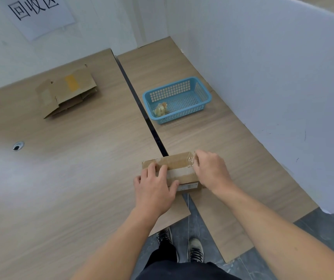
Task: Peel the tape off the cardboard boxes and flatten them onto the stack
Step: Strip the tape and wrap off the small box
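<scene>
Two bare hands work on one small cardboard box [179, 174] at lower centre of the frame. It lies across the dark gap [135, 93] between the left desk [71, 168] and the right desk [232, 148], near their front edges. The left hand [154, 188] presses down on the box's left end, fingers laid fairly straight over the top and thumb along the near edge. The right hand [210, 168] pinches a crinkled bit of clear tape [190, 159] at the box's far right corner; a pale strip runs across the top between the hands.

Well beyond the box, right of the gap, stands a blue basket [200, 87] with a crumpled wad of used tape [160, 110] in its near left corner. At upper left of centre, on the left desk, lies the stack of flattened boxes [69, 89], its top sheet bearing a yellow patch. Nothing lies between the box and either of them. A round cable hole [18, 146] sits at the left edge. A paper sign [41, 15] hangs on the wall at upper left, and a white partition [273, 77] lines the right side. Two shoes [196, 250] stand on the dark floor at the bottom.
</scene>
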